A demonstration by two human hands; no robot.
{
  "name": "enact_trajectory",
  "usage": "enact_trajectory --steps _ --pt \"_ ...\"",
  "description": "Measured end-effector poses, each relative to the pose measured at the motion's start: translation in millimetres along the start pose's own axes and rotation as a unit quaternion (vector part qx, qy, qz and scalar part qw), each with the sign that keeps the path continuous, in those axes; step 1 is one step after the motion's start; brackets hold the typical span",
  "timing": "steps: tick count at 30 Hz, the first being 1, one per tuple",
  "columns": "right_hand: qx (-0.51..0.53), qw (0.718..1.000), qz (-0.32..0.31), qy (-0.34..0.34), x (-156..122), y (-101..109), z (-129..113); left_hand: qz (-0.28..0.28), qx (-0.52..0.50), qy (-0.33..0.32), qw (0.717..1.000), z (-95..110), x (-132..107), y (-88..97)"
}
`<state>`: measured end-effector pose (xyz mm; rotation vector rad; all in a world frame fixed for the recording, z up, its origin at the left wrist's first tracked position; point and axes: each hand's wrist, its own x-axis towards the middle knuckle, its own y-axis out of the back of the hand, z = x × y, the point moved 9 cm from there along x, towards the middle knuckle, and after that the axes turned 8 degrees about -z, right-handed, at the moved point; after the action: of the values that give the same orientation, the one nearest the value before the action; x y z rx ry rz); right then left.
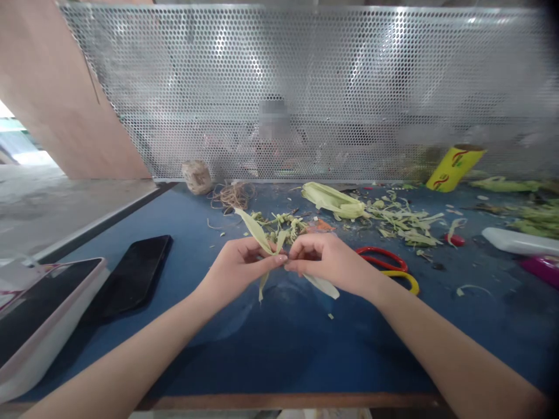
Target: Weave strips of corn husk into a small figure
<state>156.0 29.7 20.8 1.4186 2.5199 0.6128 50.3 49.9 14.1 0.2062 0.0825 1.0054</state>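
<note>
My left hand and my right hand meet above the blue table, both pinched on pale green leaf strips. One strip rises up and left from my left fingers. Another strip hangs down right below my right hand. The fingertips of both hands touch at the middle.
A black phone lies at the left beside a white tray. Scissors with red and yellow handles lie right of my right hand. Leaf scraps, a husk bundle, twine and a yellow cup sit before a perforated metal screen.
</note>
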Motion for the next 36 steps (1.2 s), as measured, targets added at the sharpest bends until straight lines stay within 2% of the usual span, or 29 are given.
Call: enact_trajectory --steps 5,11,17,24,29,33,36 --pt "-0.042 0.999 -0.021 0.021 -0.8 3.3 -2.2 -0.016 0.132 -0.021 0.991 5.5 0.4 -4.0" --pt "-0.028 0.997 -0.042 0.052 -0.7 3.6 -4.9 0.004 0.151 -0.033 0.988 18.3 -2.4 -2.1" --pt "-0.006 0.999 -0.017 0.026 -0.2 4.0 -4.2 0.037 0.185 -0.049 0.981 21.8 -3.5 6.7" --pt "0.039 0.993 0.099 0.045 5.1 5.2 3.6 0.037 0.135 -0.059 0.988 17.1 -2.6 2.5" --pt "0.100 0.990 0.079 0.063 11.9 -6.3 8.1 0.016 0.068 -0.036 0.997 6.3 2.3 -2.5" --pt "0.075 0.985 0.133 0.080 8.5 -0.9 6.3 0.004 0.014 -0.008 1.000 -2.8 4.4 -6.5" --pt "0.069 0.980 0.162 0.093 4.4 2.2 3.3 0.014 0.013 -0.003 1.000 -5.5 4.8 -6.9"
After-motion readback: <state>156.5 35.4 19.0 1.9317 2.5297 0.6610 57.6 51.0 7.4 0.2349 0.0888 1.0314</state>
